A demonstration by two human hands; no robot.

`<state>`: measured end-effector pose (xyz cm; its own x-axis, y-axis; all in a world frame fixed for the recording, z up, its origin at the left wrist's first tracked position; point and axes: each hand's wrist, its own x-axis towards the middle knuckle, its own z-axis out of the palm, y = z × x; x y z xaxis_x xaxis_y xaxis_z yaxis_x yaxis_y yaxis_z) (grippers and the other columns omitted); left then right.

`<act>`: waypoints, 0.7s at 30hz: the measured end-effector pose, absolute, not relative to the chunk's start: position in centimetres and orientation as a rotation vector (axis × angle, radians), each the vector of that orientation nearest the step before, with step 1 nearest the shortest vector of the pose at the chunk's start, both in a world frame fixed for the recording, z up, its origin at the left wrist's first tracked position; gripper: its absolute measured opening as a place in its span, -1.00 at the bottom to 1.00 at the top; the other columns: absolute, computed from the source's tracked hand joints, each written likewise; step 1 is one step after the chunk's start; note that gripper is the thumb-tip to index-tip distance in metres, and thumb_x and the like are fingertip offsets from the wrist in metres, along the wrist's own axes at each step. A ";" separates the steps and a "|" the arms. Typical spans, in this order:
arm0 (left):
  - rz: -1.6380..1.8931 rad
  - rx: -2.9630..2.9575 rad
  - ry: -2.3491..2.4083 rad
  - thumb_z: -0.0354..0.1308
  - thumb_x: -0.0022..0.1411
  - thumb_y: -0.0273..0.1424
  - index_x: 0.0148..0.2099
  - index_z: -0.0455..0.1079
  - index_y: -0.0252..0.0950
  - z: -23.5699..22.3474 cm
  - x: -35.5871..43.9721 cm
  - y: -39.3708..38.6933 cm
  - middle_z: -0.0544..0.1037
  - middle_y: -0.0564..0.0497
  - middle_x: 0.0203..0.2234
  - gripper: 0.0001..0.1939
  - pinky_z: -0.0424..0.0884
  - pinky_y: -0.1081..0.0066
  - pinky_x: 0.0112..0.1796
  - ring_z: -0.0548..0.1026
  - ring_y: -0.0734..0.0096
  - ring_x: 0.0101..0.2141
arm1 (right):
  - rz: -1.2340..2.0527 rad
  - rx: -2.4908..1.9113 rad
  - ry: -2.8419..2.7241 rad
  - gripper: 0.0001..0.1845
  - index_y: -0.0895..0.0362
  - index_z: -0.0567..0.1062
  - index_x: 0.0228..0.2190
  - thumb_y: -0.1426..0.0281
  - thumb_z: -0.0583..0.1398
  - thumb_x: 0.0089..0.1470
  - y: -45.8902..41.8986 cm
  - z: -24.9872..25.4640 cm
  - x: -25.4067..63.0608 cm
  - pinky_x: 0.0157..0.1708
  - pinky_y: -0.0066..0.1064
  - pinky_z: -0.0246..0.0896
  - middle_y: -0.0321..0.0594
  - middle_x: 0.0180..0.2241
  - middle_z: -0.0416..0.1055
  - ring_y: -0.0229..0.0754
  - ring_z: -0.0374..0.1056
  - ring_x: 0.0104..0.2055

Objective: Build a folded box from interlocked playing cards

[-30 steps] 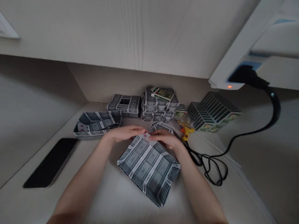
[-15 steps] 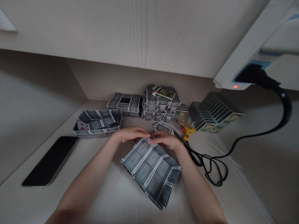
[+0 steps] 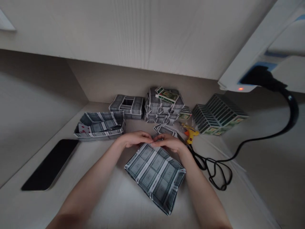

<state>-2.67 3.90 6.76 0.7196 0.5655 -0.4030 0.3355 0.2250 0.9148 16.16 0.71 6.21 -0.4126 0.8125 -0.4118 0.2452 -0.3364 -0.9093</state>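
A shallow open box made of playing cards (image 3: pixel 153 173), backs showing in grey patterns, sits tilted in front of me on the desk. At its far corner my left hand (image 3: pixel 138 138) pinches the edge with thumb and fingers. Right beside it, my right hand (image 3: pixel 169 142) grips the same corner, its fingertips touching those of the left. The exact spot between the fingertips is partly hidden. Just behind the hands lie loose playing cards (image 3: pixel 166 129). A yellow hot glue gun (image 3: pixel 191 133) rests right of them.
Another card box (image 3: pixel 100 127) with cards inside stands at left, near a black phone (image 3: pixel 51 163). Card-built blocks (image 3: pixel 127 106) and a stack (image 3: pixel 164 106) line the back. Card packs (image 3: pixel 220 114), a looping black cable (image 3: pixel 220 162) and a power strip (image 3: pixel 250 76) are at right.
The card box has shifted very slightly to the right, and its near side tips a little. Both hands stay at the same corner, the left nudged slightly lower.
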 end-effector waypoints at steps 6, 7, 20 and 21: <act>0.174 1.392 0.820 0.22 -0.13 -0.20 -0.41 0.43 -0.33 6.2 -2.4 4.0 0.38 0.13 -0.61 -0.71 0.05 0.54 -0.59 0.21 0.60 -0.60 | 1.827 -1.356 -1.447 -0.62 0.18 0.51 -0.43 0.19 0.32 -0.32 0.7 6.2 16.8 -0.60 -0.57 0.10 -0.33 -0.54 0.41 -0.37 0.26 -0.55; 0.177 1.398 0.835 0.22 -0.13 -0.19 -0.41 0.43 -0.33 6.0 -2.4 4.0 0.39 0.12 -0.61 -0.70 0.05 0.54 -0.59 0.22 0.59 -0.60 | 1.846 -1.346 -1.404 -0.62 0.18 0.51 -0.42 0.16 0.30 -0.27 0.7 6.2 17.1 -0.58 -0.56 0.15 -0.29 -0.51 0.42 -0.35 0.29 -0.53; 0.376 1.395 1.083 0.18 -0.16 -0.12 -0.43 0.45 -0.33 5.7 -3.0 1.9 0.46 0.08 -0.59 -0.64 0.10 0.52 -0.56 0.33 0.47 -0.55 | 1.725 -0.988 -1.179 -0.27 -0.12 0.10 0.03 0.44 0.25 -0.17 -0.7 9.8 18.6 -0.27 -0.08 0.36 -0.25 -0.20 0.36 -0.15 0.43 -0.33; 0.411 1.385 1.108 0.17 -0.15 -0.12 -0.42 0.45 -0.34 5.8 -3.2 1.5 0.46 0.08 -0.58 -0.64 0.11 0.52 -0.55 0.34 0.47 -0.54 | 1.718 -0.969 -1.165 -0.33 -0.07 0.15 -0.02 0.44 0.26 -0.17 -0.9 10.1 18.4 -0.27 -0.08 0.35 -0.26 -0.22 0.37 -0.15 0.43 -0.34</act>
<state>-3.19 1.52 5.76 0.4743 0.7962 -0.3756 0.3590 0.2146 0.9083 18.38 -0.88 10.08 -0.3625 0.9207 -0.1443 -0.2065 -0.2304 -0.9509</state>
